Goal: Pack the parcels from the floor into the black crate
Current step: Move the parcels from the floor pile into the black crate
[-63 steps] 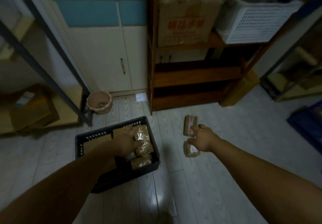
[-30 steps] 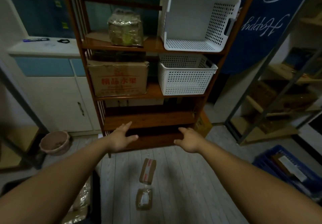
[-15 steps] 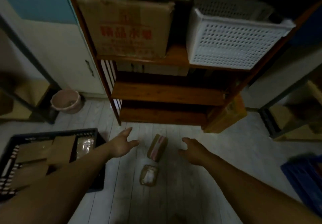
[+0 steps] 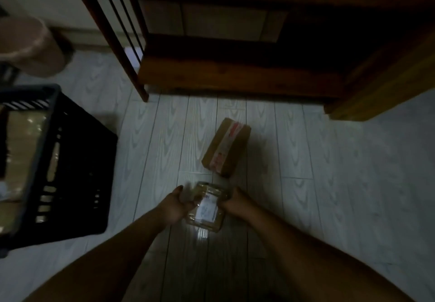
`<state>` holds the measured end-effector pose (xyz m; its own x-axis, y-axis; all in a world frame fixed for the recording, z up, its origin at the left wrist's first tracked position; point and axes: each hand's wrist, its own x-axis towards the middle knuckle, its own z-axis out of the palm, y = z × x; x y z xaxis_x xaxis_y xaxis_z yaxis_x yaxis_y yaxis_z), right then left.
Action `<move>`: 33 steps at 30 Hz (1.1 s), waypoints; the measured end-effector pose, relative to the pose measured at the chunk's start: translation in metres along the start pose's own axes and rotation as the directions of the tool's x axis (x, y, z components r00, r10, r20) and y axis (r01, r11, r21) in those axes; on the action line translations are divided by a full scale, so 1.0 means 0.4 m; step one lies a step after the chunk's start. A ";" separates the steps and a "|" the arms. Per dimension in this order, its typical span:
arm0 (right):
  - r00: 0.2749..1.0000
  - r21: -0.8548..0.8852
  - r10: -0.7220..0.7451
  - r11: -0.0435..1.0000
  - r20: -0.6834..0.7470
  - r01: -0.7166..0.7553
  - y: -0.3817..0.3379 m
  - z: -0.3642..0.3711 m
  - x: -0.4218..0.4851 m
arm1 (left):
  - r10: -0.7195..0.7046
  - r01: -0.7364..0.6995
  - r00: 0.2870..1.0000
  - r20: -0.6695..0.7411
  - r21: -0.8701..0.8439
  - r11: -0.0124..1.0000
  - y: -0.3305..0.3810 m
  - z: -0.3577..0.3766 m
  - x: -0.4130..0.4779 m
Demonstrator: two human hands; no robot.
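A small taped parcel with a white label [image 4: 207, 208] lies on the pale plank floor in the lower middle. My left hand [image 4: 175, 205] grips its left side and my right hand [image 4: 236, 204] grips its right side. Just beyond it lies a brown cardboard parcel with red-printed tape [image 4: 227, 146], touched by neither hand. The black crate [image 4: 54, 160] stands at the left with several shiny wrapped parcels inside, partly cut off by the frame edge.
A dark wooden shelf unit [image 4: 235, 73] stands right behind the parcels, its leg [image 4: 131, 71] near the crate's far corner. A pink bucket [image 4: 35, 47] sits at the far left. Open floor [image 4: 341, 184] stretches to the right.
The view has dropped close to the floor. Both hands, which hovered open above the two parcels, have come down and taken hold of the nearer labelled parcel from both sides.
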<state>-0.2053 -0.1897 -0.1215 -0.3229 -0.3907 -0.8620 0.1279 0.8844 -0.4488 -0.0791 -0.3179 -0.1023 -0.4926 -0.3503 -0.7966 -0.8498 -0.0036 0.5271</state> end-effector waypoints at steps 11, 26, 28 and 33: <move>0.993 0.290 -0.062 0.953 -0.104 0.090 0.054 0.070 0.050 | 0.054 -0.037 0.998 0.039 -0.341 0.939 -0.110 0.059 0.092; 0.916 0.217 -0.303 0.906 -0.262 0.362 -0.635 -0.241 -1.010 | 0.252 -0.329 0.941 -0.227 -0.438 0.837 0.518 -0.431 -0.874; 0.889 0.214 -0.339 0.886 -0.308 0.412 -0.708 -0.256 -1.147 | 0.286 -0.374 0.923 -0.258 -0.425 0.824 0.594 -0.496 -0.999; 0.862 0.181 -0.445 0.852 -0.243 0.491 -0.832 -0.271 -1.398 | 0.339 -0.478 0.867 -0.366 -0.414 0.775 0.731 -0.595 -1.231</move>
<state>-0.1688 -0.2380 0.5355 -0.5634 -0.6684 -0.4856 0.1203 0.5152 -0.8486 -0.0405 -0.3694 0.5147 -0.6466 -0.6475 -0.4033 -0.3450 -0.2232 0.9117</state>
